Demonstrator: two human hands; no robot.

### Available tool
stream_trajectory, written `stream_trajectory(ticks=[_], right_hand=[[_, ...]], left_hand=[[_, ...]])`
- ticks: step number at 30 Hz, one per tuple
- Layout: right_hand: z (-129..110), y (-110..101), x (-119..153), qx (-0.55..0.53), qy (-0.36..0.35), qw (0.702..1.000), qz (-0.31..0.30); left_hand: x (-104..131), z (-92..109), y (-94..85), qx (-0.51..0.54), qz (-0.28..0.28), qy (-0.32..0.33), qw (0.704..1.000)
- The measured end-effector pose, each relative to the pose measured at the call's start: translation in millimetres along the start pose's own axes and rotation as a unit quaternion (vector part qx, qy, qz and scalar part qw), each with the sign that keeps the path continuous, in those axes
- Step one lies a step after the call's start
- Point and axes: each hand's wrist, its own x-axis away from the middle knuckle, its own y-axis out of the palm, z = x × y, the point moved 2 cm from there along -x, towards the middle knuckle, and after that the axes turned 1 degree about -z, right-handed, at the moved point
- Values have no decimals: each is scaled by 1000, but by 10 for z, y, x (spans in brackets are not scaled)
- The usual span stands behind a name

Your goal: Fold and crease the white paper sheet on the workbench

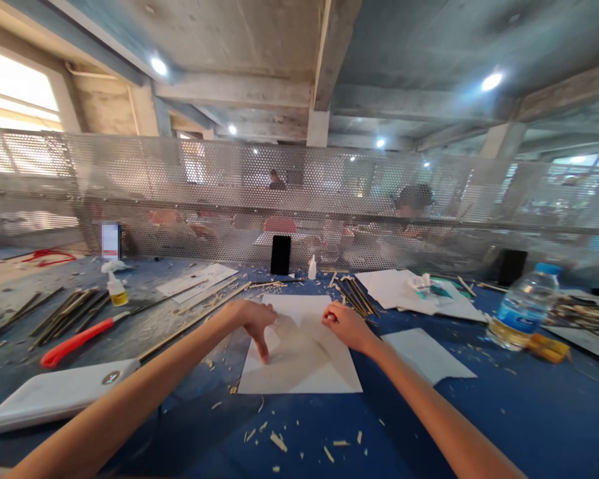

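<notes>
A white sheet of paper lies on the blue table in front of me. My left hand rests over its left side, thumb stretched toward me and apart from the other fingers. Under that hand there seems to be a smaller pale piece of paper, hard to make out. At the sheet's upper right edge is my right hand, its fingers curled together in a pinch. Whatever those fingers hold, if anything, is hidden. Behind the sheet stand a black phone and a small white bottle.
To the left lie a white power bank, a red-handled tool, a yellow-labelled glue bottle and dark sticks. On the right are another paper, sticks and a water bottle. A perforated screen stands behind.
</notes>
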Motion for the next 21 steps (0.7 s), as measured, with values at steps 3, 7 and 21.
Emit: stream_trajectory(ticks=[3,7,21], right_hand=[[-45,46,-7,-22,-17,1000,-13],[45,25,-8,-16,9,1000,7],[138,-90,-16,4,20,1000,20]], left_hand=[[5,2,2,8,-32,-4,999],[16,7,-9,8,-41,3,999],[22,17,-24,18,-41,19,999]])
